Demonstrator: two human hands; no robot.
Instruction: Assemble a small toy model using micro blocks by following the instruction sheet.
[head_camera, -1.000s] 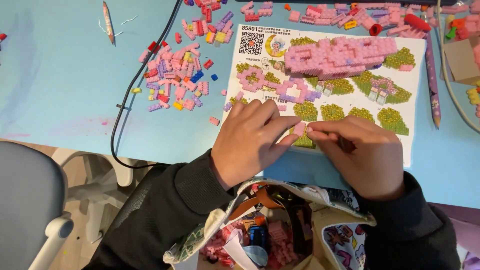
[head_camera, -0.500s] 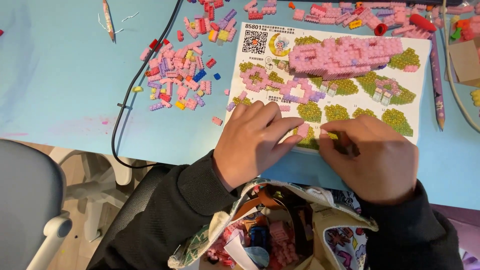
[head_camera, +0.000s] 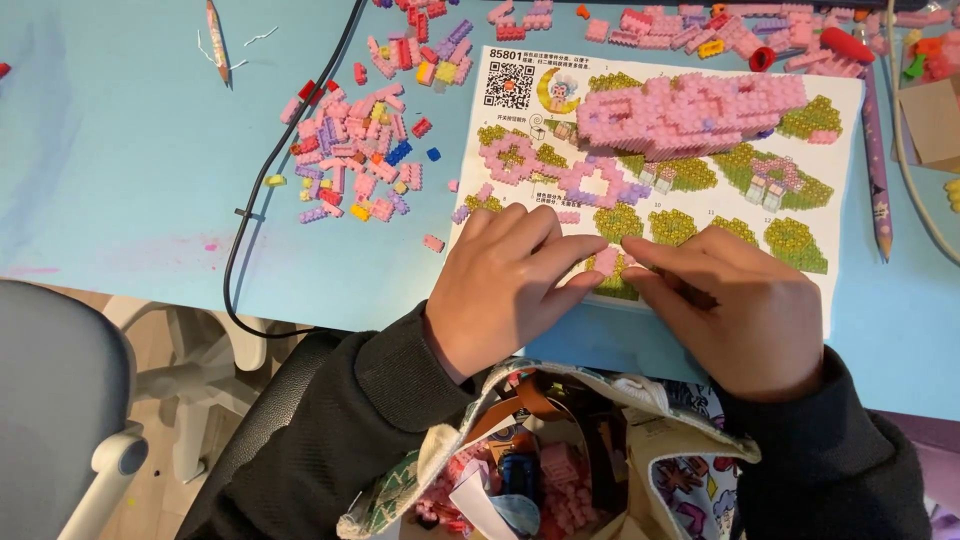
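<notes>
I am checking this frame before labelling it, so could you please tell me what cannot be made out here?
Head view:
- Small pink piece: mostly hidden between the fingers of the left hand and right hand.
- Instruction sheet: its lower middle is covered by both hands.
- Open bag: cut off by the bottom edge, contents jumbled.
- Black cable: runs off the top edge.

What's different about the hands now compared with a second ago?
Very little. The left hand and right hand stay pressed together over a small pink brick piece on the instruction sheet, with only slight finger shifts. The pink block build and loose brick pile lie unmoved.
</notes>
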